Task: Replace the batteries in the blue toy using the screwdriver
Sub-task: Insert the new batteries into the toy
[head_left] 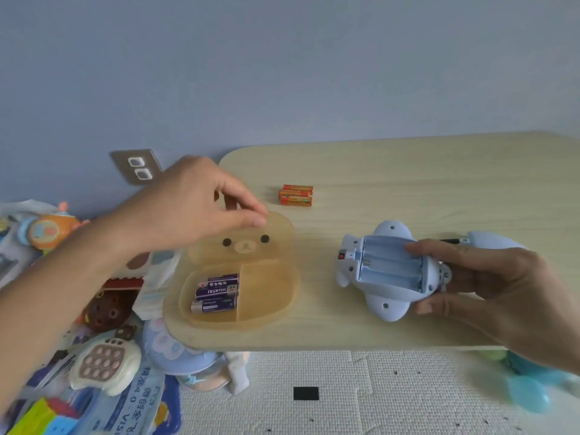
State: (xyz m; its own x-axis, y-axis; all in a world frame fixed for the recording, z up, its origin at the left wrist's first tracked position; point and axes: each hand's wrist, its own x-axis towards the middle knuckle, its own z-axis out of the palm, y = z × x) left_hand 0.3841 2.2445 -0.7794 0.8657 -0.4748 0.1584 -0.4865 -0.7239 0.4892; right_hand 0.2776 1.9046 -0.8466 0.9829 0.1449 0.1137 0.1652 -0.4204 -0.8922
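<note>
Fingers (251,216) of the left hand (188,208) pinch the top edge of the raised lid (248,243) of a see-through bear box (282,309), which sits at the counter's (408,171) front-left corner, its rim near the rounded edge. The right hand (489,284) grips the blue toy (386,296), underside up toward the front edge, its three battery slots (392,265) empty. Bare counter lies between box and toy, and behind them. Three purple batteries (216,291) lie in the box's left compartment. A small stack of orange batteries (296,195) sits farther back, count unclear.
</note>
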